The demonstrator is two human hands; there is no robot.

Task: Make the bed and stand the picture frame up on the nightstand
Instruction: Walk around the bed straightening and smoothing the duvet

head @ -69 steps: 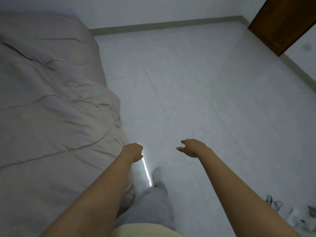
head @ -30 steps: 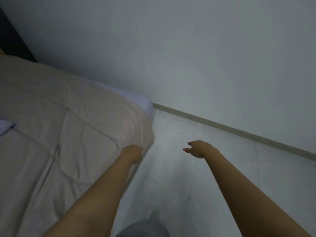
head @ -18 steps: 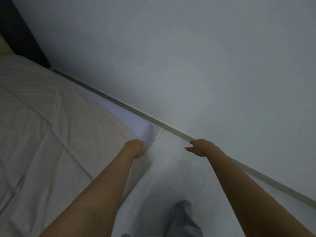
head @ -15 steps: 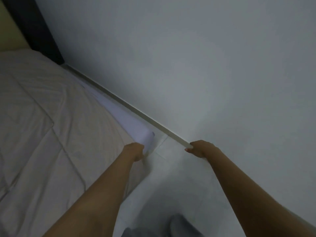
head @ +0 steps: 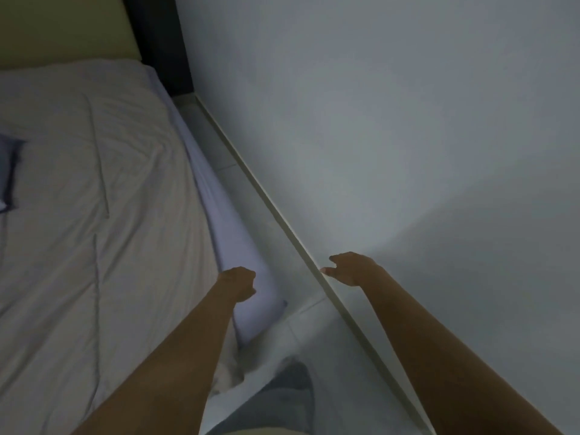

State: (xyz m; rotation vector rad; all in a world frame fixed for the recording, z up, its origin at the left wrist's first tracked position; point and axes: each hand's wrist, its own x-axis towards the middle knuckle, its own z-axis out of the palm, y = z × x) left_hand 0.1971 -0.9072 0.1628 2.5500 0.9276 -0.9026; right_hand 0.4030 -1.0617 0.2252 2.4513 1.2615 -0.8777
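At the bottom edge a grey trouser leg [head: 292,390] shows only in part, cut off by the frame, standing on the pale tiled floor [head: 301,328] in the narrow gap between bed and wall. Both forearms reach forward from the lower corners. The left hand [head: 237,282] is curled into a fist over the near corner of the bed, just above the white sheet [head: 248,296] along the mattress side; its fingers are turned away, so whether the grip is closed on fabric cannot be told. The right hand [head: 351,267] hangs loose and half open, holding nothing, in front of the grey wall [head: 392,136] near the skirting board [head: 282,221]. The beige quilt [head: 94,230] lies spread over the bed, creased in places. A blue-grey cloth [head: 8,174] is cut off at the left edge and hard to identify. Farthest off, a tan headboard [head: 62,29] and a dark corner are dim. The picture frame and nightstand are out of view
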